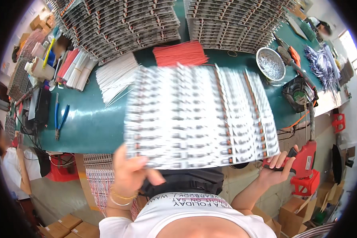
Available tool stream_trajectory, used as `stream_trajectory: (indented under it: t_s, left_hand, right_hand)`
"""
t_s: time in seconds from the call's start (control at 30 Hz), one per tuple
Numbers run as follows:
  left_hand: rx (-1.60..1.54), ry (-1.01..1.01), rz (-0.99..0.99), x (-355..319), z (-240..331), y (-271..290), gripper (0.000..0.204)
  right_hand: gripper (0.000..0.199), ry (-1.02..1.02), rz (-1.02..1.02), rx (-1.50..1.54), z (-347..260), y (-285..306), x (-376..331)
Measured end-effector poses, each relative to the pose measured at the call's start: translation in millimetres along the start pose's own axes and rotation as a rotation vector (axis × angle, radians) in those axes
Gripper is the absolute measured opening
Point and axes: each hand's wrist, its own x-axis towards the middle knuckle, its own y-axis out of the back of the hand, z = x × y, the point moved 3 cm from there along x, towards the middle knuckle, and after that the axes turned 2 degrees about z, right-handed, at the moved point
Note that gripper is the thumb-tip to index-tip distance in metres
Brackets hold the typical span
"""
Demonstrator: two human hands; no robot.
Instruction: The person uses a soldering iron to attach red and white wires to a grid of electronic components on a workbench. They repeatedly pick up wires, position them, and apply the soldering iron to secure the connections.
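A wide white panel of circuit boards (198, 119), lined with rows of dark parts and a few orange-brown strips, spans the middle and is smeared by motion. Its near edge hangs over the table's front edge. My left hand (131, 168) is at the panel's near left corner, fingers curled against it; they are partly blurred. My right hand (281, 162) is closed round the black handle of a red gun-shaped tool (305, 158), beside the near right corner. From that tool a grey rod runs upward.
Tall stacks of similar panels (119, 29) stand at the back. White wires (117, 75), red wires (178, 53), blue-handled pliers (59, 117), a metal bowl (270, 63) and a black fan (299, 93) lie on the green table (83, 135). Another person (18, 166) is at far left.
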Motion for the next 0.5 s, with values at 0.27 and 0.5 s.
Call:
stream_trajectory:
  t_s: [0.27, 0.5]
  left_hand:
    - [-0.131, 0.153, -0.157, 32.0, -98.6, -29.0, 0.038]
    - [0.718, 0.382, -0.488, 30.2, -80.9, -9.5, 0.025]
  right_hand:
    - [0.043, 0.071, -0.100, -0.309, 20.2, -3.0, -19.3]
    - [0.044, 0.045, -0.235, -0.472, 49.2, -27.1, -22.8]
